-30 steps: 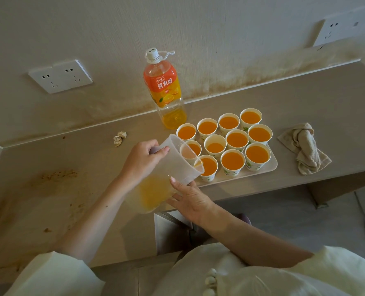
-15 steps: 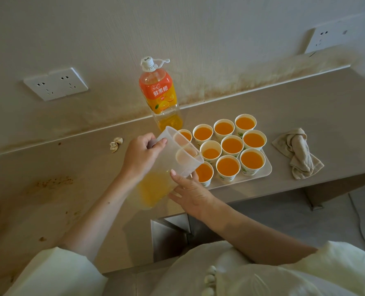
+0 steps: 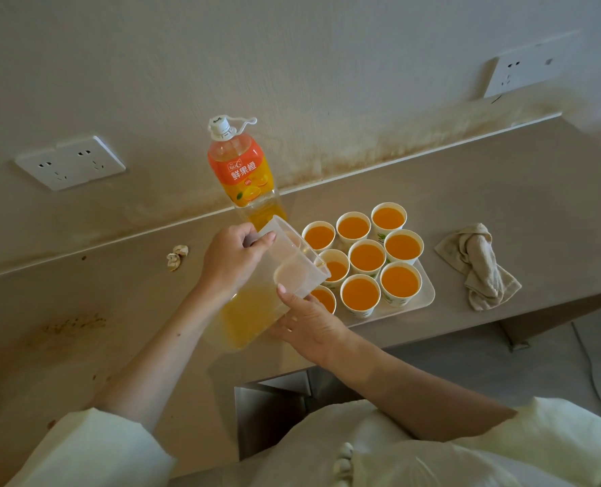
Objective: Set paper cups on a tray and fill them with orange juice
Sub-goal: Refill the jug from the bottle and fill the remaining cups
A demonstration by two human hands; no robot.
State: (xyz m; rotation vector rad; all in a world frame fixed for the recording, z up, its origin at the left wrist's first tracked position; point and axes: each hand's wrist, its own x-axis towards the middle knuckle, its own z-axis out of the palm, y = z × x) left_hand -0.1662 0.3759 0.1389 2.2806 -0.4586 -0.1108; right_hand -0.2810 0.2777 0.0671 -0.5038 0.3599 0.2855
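A clear plastic jug (image 3: 257,297) with orange juice in its lower part is tilted towards the cups. My left hand (image 3: 230,258) grips its handle. My right hand (image 3: 306,325) supports its underside near the spout. Several paper cups (image 3: 365,256) filled with orange juice stand in rows on a white tray (image 3: 425,297) to the right. The jug's rim hangs over the left cups and partly hides them. An orange juice bottle (image 3: 241,170), capped and nearly empty, stands upright behind the jug by the wall.
A crumpled beige cloth (image 3: 478,265) lies right of the tray. A small wad of paper (image 3: 176,256) sits at the back left. The counter (image 3: 81,311) has brown stains on its left part. Wall sockets (image 3: 70,165) are mounted above it.
The jug has lowered slightly while staying tilted over the left cups, both hands still on it. The camera view has shifted a little.
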